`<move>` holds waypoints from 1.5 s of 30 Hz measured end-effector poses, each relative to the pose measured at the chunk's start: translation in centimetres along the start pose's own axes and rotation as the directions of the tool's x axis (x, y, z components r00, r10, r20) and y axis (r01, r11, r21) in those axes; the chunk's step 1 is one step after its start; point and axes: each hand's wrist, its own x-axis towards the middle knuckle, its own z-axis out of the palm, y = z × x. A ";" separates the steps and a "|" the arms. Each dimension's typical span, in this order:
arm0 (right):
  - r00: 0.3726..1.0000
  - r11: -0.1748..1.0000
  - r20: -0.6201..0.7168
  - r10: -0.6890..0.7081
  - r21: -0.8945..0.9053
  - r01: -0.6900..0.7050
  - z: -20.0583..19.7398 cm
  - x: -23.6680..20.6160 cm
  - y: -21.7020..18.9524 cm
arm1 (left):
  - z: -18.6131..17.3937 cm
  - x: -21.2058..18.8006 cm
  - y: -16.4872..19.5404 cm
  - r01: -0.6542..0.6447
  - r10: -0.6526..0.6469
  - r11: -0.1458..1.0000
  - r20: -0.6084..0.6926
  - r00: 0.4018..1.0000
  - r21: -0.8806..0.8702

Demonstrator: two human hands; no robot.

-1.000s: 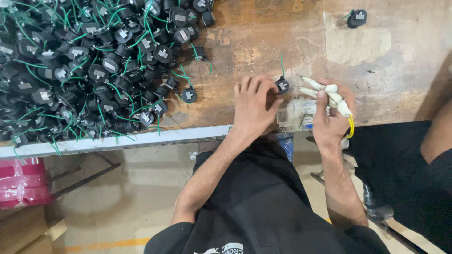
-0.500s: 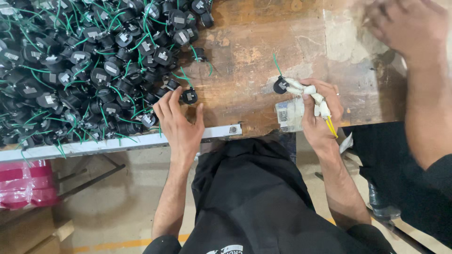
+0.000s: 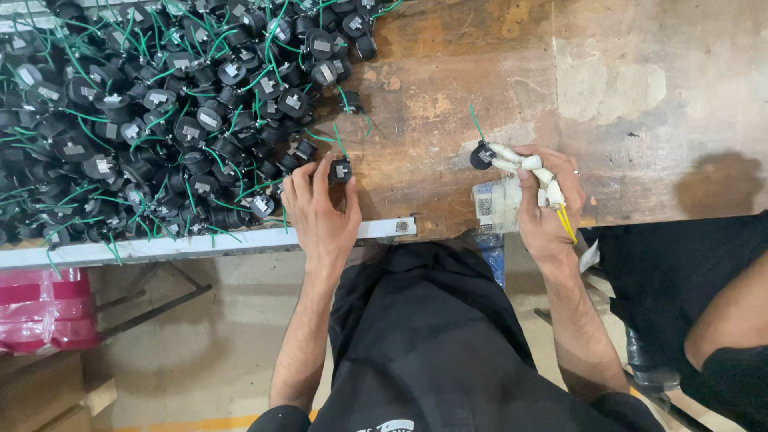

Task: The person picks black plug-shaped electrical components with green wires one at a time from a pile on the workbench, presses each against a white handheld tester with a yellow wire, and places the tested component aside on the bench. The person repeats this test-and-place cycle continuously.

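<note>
Dozens of black parts with green wires [image 3: 160, 120], too many to be counted, are piled; one more [image 3: 482, 154] is seen apart, and one tool [image 3: 534, 172].

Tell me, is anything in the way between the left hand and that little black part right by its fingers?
Nothing visible. The left hand lies flat on the wooden bench, and its fingertips already touch the little black part at the pile's edge.
</note>
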 end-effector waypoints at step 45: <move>0.996 0.998 -0.061 -0.058 -0.037 0.056 0.6 -1.3 1.0 | -0.5 -1.5 3.0 -0.052 0.084 0.960 0.106 0.991 -0.277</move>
